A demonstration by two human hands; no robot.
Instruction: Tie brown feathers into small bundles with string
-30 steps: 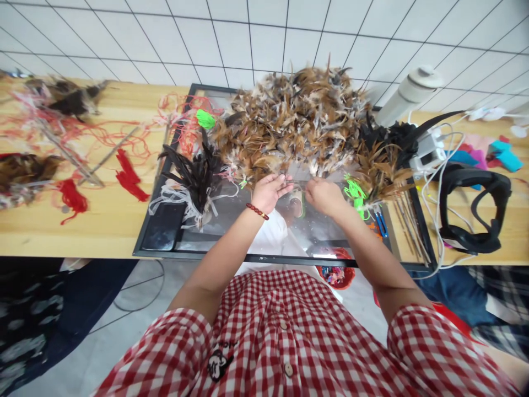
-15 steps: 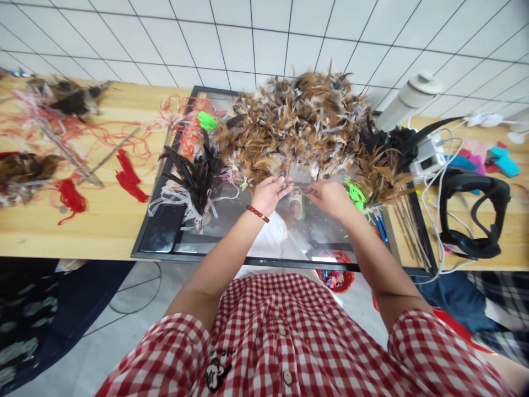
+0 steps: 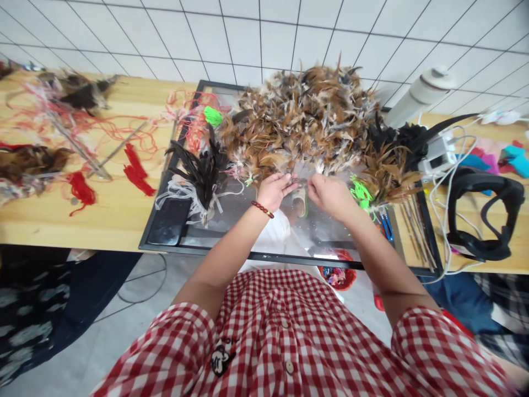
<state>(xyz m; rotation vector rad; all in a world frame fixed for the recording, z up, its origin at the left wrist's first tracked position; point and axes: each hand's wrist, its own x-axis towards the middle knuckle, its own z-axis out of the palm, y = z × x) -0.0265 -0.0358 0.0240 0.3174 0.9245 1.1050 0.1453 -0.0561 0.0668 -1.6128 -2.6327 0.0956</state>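
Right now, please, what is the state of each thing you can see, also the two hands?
Left hand: pinching something thin, unclear.
Right hand: curled closed, contents unclear.
Brown feathers: heaped.
Black feathers: bunched.
Green string: in bundles.
Red thread: in bunches.
Phone: flat, screen dark.
Bottle: standing, lid on.
Headset: lying, not worn.
Red basket: has things inside.

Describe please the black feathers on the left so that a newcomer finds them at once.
Start from the big brown feather pile near the wall. Look left of the left hand: there lie the black feathers. Pale strips at their base set them apart.
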